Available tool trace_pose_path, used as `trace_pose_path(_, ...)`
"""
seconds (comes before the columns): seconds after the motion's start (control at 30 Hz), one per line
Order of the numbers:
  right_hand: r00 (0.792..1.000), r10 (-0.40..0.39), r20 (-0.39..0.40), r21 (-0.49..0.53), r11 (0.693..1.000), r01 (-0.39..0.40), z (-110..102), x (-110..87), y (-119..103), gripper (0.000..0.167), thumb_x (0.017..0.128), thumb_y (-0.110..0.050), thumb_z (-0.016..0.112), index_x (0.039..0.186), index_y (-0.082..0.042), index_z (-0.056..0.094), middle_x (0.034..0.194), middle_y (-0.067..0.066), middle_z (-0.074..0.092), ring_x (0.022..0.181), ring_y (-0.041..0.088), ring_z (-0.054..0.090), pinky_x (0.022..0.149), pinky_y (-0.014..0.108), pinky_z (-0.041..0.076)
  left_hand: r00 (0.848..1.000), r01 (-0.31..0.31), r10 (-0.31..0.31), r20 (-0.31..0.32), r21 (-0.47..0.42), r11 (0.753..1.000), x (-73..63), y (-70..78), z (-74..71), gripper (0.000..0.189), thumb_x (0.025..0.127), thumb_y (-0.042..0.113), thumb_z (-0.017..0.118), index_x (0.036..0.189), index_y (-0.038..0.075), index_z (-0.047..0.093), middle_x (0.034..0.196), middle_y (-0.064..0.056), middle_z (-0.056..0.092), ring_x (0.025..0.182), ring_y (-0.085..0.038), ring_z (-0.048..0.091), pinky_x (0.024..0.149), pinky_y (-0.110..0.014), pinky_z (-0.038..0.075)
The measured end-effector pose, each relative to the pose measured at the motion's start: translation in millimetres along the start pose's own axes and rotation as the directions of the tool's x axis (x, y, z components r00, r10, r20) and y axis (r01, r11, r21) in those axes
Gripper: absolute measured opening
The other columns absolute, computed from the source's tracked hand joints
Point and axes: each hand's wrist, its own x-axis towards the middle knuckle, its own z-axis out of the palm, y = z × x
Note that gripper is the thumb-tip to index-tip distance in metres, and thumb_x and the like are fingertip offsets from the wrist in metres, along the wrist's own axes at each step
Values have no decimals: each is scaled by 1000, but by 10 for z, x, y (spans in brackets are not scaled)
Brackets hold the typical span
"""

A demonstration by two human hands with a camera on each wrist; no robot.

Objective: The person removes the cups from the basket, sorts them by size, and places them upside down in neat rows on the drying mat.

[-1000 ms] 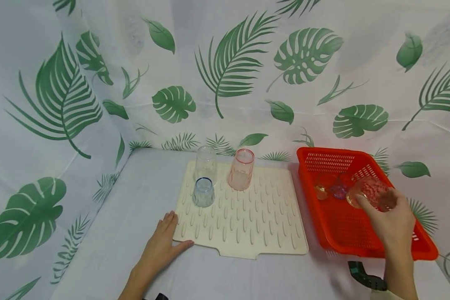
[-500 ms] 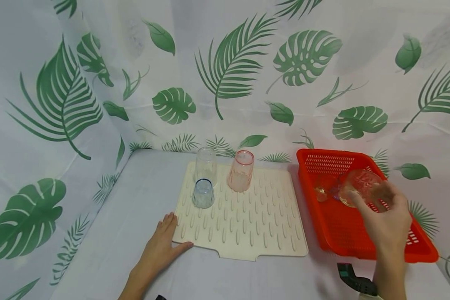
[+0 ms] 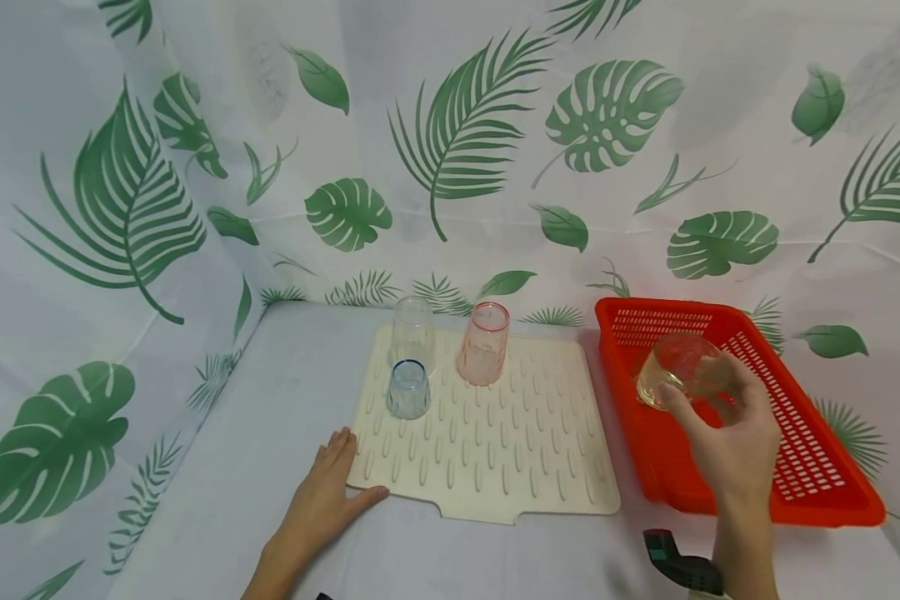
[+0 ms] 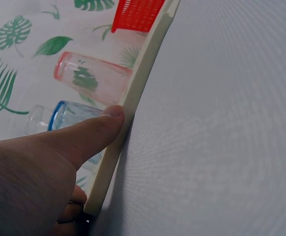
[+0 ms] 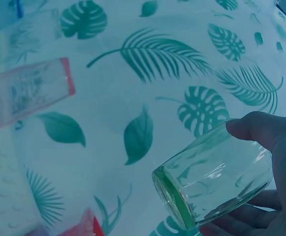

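Observation:
My right hand (image 3: 735, 437) holds a clear drinking glass (image 3: 671, 367) with a yellow-green tint between thumb and fingers, tilted above the red basket. In the right wrist view the glass (image 5: 216, 172) shows a yellow-green band at its far end. My left hand (image 3: 321, 496) rests at the near left corner of a cream ridged drying mat (image 3: 495, 450), thumb against its front edge and fingers along its left side. On the mat stand a red-rimmed pink glass (image 3: 483, 346), a small blue-rimmed glass (image 3: 408, 392) and a taller clear glass (image 3: 414, 329) behind it.
The red perforated plastic basket (image 3: 648, 454) stands right of the mat; the held glass and hand hide part of its inside. A white cloth (image 3: 285, 367) covers the table, and a leaf-patterned curtain (image 3: 495, 250) hangs behind.
My right hand has moved left across the basket, carrying the glass with it toward the basket's left wall. The left hand and the glasses on the mat have stayed put.

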Motion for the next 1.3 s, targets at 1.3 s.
trace_pose_path(1.3,878,-281,388,144,959,244,559,-447,-209,77,79,-10,85,146,-4,48,138,18,61,122,35,61,101,1,36,1000,5,-5,-9,-16,1000,52,140,-132,103,82,57,76,153,-6,33,162,-24,28,152,-39,25,121,-57,32)
